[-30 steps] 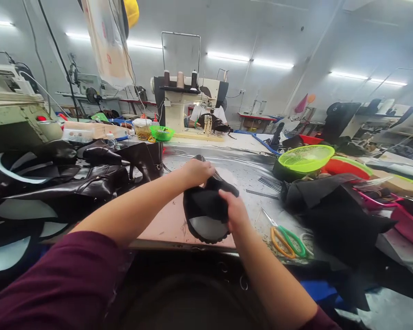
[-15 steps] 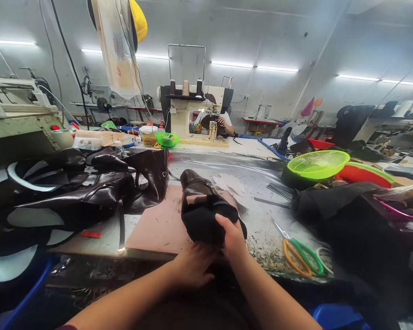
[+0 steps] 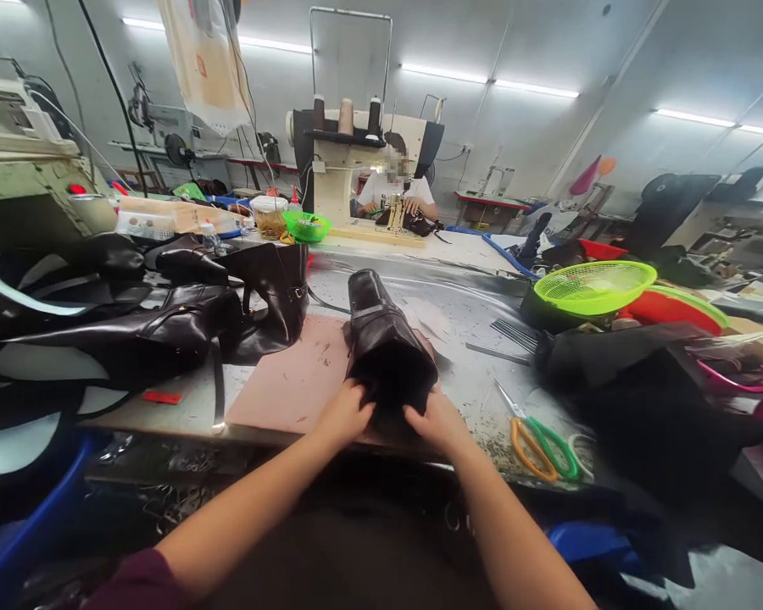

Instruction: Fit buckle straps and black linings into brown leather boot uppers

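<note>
A dark brown leather boot upper (image 3: 385, 326) with a strap across it lies lengthwise in front of me, its wide black opening facing me. At the left edge of that opening, my left hand (image 3: 348, 415) is closed on the rim, thumb towards the inside. My right hand (image 3: 437, 422) grips the opposite edge in the same way. Both hands stretch the opening apart, and the dark inside hides the fingertips. Beneath the boot upper, a pinkish board (image 3: 286, 373) covers part of the metal worktable (image 3: 476, 296).
More dark boot uppers (image 3: 197, 313) are piled at left. Scissors (image 3: 534, 436) with orange and green handles lie at right, near black fabric (image 3: 661, 415) and a lime-green basket (image 3: 594, 286). Across the table, a person (image 3: 398, 195) sits behind a sewing machine (image 3: 331, 169).
The black lining that was bunched over the opening is no longer outside. My left hand has come up from underneath to the left rim, and my right hand has moved to the right rim.
</note>
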Demonstrator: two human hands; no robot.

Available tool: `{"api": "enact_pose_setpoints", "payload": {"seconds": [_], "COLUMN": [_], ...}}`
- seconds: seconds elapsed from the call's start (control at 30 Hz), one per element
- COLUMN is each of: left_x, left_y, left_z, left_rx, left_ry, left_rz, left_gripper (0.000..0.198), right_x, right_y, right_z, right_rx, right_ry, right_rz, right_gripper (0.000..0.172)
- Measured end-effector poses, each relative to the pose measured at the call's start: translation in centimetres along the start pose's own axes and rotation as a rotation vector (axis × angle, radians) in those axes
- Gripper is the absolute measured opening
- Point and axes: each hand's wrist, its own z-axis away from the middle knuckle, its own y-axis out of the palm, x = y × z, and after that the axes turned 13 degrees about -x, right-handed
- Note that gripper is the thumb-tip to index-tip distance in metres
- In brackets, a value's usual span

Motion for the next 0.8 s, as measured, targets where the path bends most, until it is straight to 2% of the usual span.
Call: {"api": "enact_pose_setpoints", "payload": {"seconds": [0.1, 0.23, 0.4, 0.6, 0.8], "left_x": [0.0, 0.3, 0.4, 0.4, 0.6], "left_y": [-0.1, -0.3, -0.5, -0.3, 0.3], "left_z": [-1.1, -1.7, -1.7, -1.5, -1.1], "left_rx": [-0.036, -0.057, -0.044, -0.041, -0.061], "left_ry": [-0.059, -0.088, -0.061, -0.021, 0.038], "left_rz": [-0.020, -0.032, -0.033, -0.041, -0.066], "left_gripper": [0.014, 0.010, 0.010, 0.010, 0.012], "right_x": [-0.7, -1.3, -1.5, -1.7, -1.9], "right_y": [-0.9, -1.2, -0.9, -0.8, -0.7], "right_z": [-1.3, -2.7, -3.4, -3.5, -3.6], "right_rx": [0.051, 0.059, 0.099, 0.068, 0.075], "right_ry": [0.016, 0.038, 0.049, 0.020, 0.011], "right_rz": [0.069, 0.102, 0.087, 0.098, 0.152], "right_gripper": [0.015, 0.019, 0.014, 0.024, 0.016]}}
